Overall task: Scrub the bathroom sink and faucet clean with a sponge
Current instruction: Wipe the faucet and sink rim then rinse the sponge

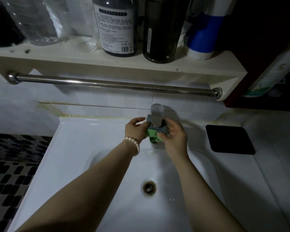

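I see both hands up at the faucet, at the back rim of the white sink. The green and grey sponge is wrapped around the faucet's body under the handle. My left hand has its fingers curled, pinching the sponge's left end; my right hand grips the right end, fingers bent around it

Green-grey sponge wrapped around chrome faucet, white sink.
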Available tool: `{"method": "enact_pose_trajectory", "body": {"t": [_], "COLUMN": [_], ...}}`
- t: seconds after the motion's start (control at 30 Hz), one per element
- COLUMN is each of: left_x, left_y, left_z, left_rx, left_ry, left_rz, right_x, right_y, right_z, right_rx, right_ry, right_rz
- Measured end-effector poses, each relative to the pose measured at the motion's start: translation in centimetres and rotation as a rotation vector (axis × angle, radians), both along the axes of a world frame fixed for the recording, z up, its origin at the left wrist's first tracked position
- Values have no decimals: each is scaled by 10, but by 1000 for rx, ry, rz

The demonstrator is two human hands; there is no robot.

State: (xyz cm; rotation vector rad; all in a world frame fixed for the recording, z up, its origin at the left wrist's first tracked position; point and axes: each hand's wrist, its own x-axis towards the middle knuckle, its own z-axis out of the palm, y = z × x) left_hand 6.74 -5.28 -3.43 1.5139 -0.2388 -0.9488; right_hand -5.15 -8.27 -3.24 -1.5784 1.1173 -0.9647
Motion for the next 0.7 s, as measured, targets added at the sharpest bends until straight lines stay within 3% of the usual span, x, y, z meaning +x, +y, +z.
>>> {"method": "enact_pose_trajectory", "body": {"t": [0.27, 0.43, 0.57, 0.7], "left_x": [0, -22, -33, -32], "left_y": [11, 54, 83, 94], "left_z": [-7, -12, -18, -22], "left_rx": [-71, -148, -117, 5], "left_ry": [-159, -111, -96, -102], "left_rz": [-132, -160, -220, -149], "right_x": [-10, -39, -53, -40], "right_y": [-5, 30, 56, 79], "right_z": [-1, -10, -15, -14], "right_rx": [-79, -186, -174, -210], "right_ry": [245, 251, 332, 422], "right_rz": [136, 178, 220, 269]}}
